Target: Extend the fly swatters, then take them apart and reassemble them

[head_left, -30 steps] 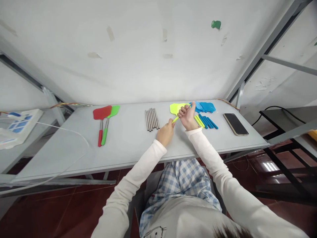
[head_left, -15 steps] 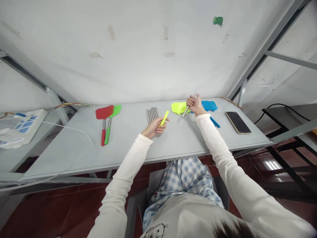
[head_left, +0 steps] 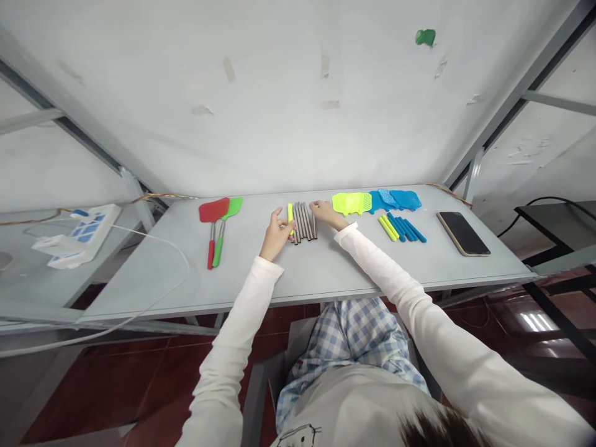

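Note:
My left hand (head_left: 278,233) grips a neon-yellow tube handle (head_left: 290,218), held nearly upright beside the left end of a row of metal rods (head_left: 302,221). The rods lie side by side on the grey table. At the right end of that row, my right hand (head_left: 328,214) has its fingers closed at the top of the last metal rod (head_left: 313,227); the fingertips partly hide it. Further right lie yellow handles (head_left: 388,228) and several blue handles (head_left: 406,228). Behind them are a yellow swatter head (head_left: 352,202) and overlapping blue swatter heads (head_left: 395,199).
Two assembled fly swatters, one red (head_left: 213,211) and one green (head_left: 231,207), lie on the left of the table (head_left: 251,279). A phone (head_left: 463,234) rests at the right. A white cable (head_left: 179,254) hangs across the left corner, near a power strip (head_left: 90,231).
My right hand has come left from in front of the swatter heads, bringing a metal rod to the row. My left hand has shifted to the row's left side, still holding the yellow handle.

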Available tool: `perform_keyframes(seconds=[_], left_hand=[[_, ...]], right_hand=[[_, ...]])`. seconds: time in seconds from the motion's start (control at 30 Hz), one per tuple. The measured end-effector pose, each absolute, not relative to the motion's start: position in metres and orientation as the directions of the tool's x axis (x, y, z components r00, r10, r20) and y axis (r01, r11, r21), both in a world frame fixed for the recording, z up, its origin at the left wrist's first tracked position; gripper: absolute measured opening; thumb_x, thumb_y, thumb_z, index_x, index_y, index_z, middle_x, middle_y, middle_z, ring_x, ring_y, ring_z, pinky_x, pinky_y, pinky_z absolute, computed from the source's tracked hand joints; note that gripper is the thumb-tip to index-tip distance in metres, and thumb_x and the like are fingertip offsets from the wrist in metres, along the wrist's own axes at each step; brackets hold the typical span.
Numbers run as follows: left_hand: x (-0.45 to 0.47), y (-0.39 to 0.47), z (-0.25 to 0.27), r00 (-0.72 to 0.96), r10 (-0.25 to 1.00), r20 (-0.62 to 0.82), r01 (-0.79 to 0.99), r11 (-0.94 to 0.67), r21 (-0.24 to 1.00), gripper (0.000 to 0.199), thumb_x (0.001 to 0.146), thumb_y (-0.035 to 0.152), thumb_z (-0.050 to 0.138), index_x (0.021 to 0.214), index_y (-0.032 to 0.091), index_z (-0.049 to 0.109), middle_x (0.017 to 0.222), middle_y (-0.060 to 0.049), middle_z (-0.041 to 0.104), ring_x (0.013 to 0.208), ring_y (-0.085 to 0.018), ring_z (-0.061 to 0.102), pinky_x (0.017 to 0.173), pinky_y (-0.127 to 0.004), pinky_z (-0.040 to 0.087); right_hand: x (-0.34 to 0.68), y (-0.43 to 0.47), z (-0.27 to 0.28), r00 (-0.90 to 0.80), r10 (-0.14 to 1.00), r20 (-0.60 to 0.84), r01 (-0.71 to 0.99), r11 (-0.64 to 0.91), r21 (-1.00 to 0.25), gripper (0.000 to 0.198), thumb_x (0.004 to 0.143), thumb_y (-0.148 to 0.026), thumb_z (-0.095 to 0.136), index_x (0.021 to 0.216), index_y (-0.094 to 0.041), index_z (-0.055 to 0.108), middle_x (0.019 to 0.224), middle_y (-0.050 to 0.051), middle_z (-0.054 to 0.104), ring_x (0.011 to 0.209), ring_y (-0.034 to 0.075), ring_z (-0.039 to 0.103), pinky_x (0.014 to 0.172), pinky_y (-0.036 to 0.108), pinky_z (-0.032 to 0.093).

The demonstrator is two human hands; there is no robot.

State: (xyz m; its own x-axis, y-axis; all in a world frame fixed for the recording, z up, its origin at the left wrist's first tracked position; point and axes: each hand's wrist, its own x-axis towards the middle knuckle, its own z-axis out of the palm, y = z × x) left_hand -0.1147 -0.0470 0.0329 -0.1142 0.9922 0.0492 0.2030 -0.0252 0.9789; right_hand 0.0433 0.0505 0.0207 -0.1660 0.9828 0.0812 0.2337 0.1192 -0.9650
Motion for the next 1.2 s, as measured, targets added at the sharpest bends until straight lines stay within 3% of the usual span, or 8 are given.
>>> perform_keyframes(seconds=[0.17, 0.33, 0.47, 0.53, 0.63, 0.8, 1.03, 1.2], left_hand=[[-0.085, -0.051, 0.031, -0.036, 0.981, 0.193, 0.329, -0.171, 0.929, 0.076, 0.075, 0.027, 0.069, 0.141, 0.02, 0.03, 0.08, 0.004, 0.061, 0.056, -0.007, 0.052, 0.065, -0.021, 0.042], [-0.062, -0.062, 0.038, 0.1, 0.978, 0.182, 0.271, -0.203, 0.941, 0.079, 0.074, 0.023, 0.07, 0.142, 0.024, 0.029, 0.082, 0.002, 0.061, 0.063, -0.009, 0.054, 0.069, -0.022, 0.043], [-0.1, -0.058, 0.033, -0.109, 0.958, 0.266, 0.484, -0.183, 0.856, 0.055, 0.081, 0.02, 0.057, 0.133, 0.02, 0.039, 0.099, -0.005, 0.059, 0.073, -0.012, 0.056, 0.077, -0.027, 0.046], [-0.136, -0.054, 0.026, -0.287, 0.88, 0.38, 0.687, -0.087, 0.721, 0.053, 0.08, 0.016, 0.054, 0.131, 0.014, 0.039, 0.117, -0.013, 0.053, 0.091, -0.017, 0.057, 0.087, -0.032, 0.045], [-0.188, -0.048, 0.014, -0.515, 0.756, 0.405, 0.817, 0.289, 0.499, 0.058, 0.077, 0.017, 0.055, 0.131, 0.006, 0.038, 0.13, -0.024, 0.044, 0.122, -0.033, 0.043, 0.102, -0.047, 0.035], [-0.228, -0.041, 0.001, -0.651, 0.725, 0.225, 0.753, 0.576, 0.319, 0.049, 0.081, 0.026, 0.052, 0.122, 0.002, 0.043, 0.128, -0.031, 0.045, 0.123, -0.042, 0.041, 0.096, -0.058, 0.033], [-0.211, -0.039, 0.005, -0.52, 0.846, 0.116, 0.821, 0.459, 0.339, 0.037, 0.082, 0.019, 0.048, 0.115, 0.003, 0.052, 0.119, -0.027, 0.053, 0.118, -0.038, 0.047, 0.097, -0.052, 0.035], [-0.157, -0.067, 0.028, -0.072, 0.952, 0.299, 0.81, -0.119, 0.574, 0.035, 0.084, 0.019, 0.049, 0.118, 0.014, 0.054, 0.105, -0.009, 0.051, 0.089, -0.018, 0.054, 0.088, -0.035, 0.045]], right_hand=[[0.057, 0.002, 0.034, -0.252, 0.947, 0.198, 0.254, 0.262, -0.931, 0.02, 0.087, -0.039, 0.053, 0.077, -0.021, 0.054, 0.083, 0.002, 0.061, 0.088, 0.018, 0.057, 0.084, 0.031, 0.044], [0.109, -0.021, 0.04, -0.168, 0.983, 0.077, 0.165, 0.105, -0.981, 0.021, 0.085, -0.041, 0.056, 0.089, -0.021, 0.049, 0.077, 0.0, 0.061, 0.062, 0.013, 0.059, 0.06, 0.026, 0.045], [0.164, -0.026, 0.032, -0.002, 0.979, 0.202, 0.555, 0.169, -0.815, 0.019, 0.088, -0.037, 0.052, 0.096, -0.02, 0.052, 0.081, 0.004, 0.06, 0.069, 0.018, 0.058, 0.065, 0.031, 0.044], [0.183, -0.031, 0.023, 0.037, 0.949, 0.312, 0.798, 0.16, -0.581, 0.023, 0.088, -0.026, 0.049, 0.108, -0.017, 0.053, 0.088, 0.009, 0.06, 0.081, 0.024, 0.058, 0.074, 0.036, 0.043], [0.195, -0.044, 0.008, 0.069, 0.909, 0.411, 0.957, 0.056, -0.285, 0.034, 0.086, -0.02, 0.047, 0.119, -0.013, 0.052, 0.109, 0.019, 0.055, 0.101, 0.031, 0.053, 0.082, 0.041, 0.04], [0.192, -0.064, -0.008, -0.032, 0.918, 0.395, 0.982, 0.101, -0.157, 0.034, 0.089, -0.027, 0.045, 0.121, -0.017, 0.055, 0.121, 0.02, 0.048, 0.106, 0.033, 0.048, 0.085, 0.043, 0.037], [0.191, -0.082, -0.007, -0.191, 0.89, 0.415, 0.92, 0.31, -0.24, 0.032, 0.093, -0.033, 0.042, 0.116, -0.022, 0.061, 0.123, 0.016, 0.05, 0.106, 0.031, 0.047, 0.09, 0.047, 0.035], [0.17, -0.085, 0.014, -0.245, 0.903, 0.354, 0.618, 0.427, -0.66, 0.035, 0.093, -0.046, 0.044, 0.115, -0.025, 0.061, 0.119, 0.011, 0.056, 0.104, 0.024, 0.051, 0.094, 0.045, 0.039]])
